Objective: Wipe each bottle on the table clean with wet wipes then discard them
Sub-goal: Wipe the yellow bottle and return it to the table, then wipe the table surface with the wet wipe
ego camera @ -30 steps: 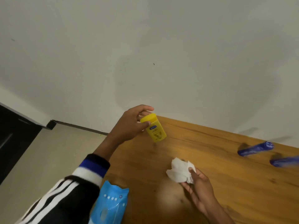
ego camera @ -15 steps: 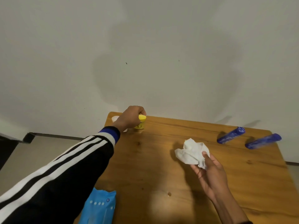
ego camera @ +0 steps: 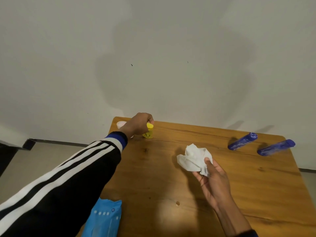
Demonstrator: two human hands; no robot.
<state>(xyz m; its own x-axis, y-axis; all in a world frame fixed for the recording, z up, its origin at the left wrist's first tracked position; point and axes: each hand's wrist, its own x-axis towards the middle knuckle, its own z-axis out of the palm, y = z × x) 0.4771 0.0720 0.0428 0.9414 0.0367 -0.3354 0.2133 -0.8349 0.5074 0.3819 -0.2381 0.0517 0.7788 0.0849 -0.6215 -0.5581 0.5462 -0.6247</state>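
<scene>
Inventory, by count:

Bottles: three. One yellow bottle [ego camera: 149,132], upright near the far left corner; two blue bottles, the nearer-in one [ego camera: 242,141] and the outer one [ego camera: 275,147], both lying on their sides at the far right.

Wipes: one crumpled white wipe [ego camera: 194,159].

Wipe packs: one, blue [ego camera: 103,219] (partly cut off at the near edge).

Pale round items: one [ego camera: 121,124] (largely hidden, kind unclear).

Tables: one, wooden [ego camera: 171,189].

Hands: two, left hand [ego camera: 137,124] and right hand [ego camera: 213,182].
</scene>
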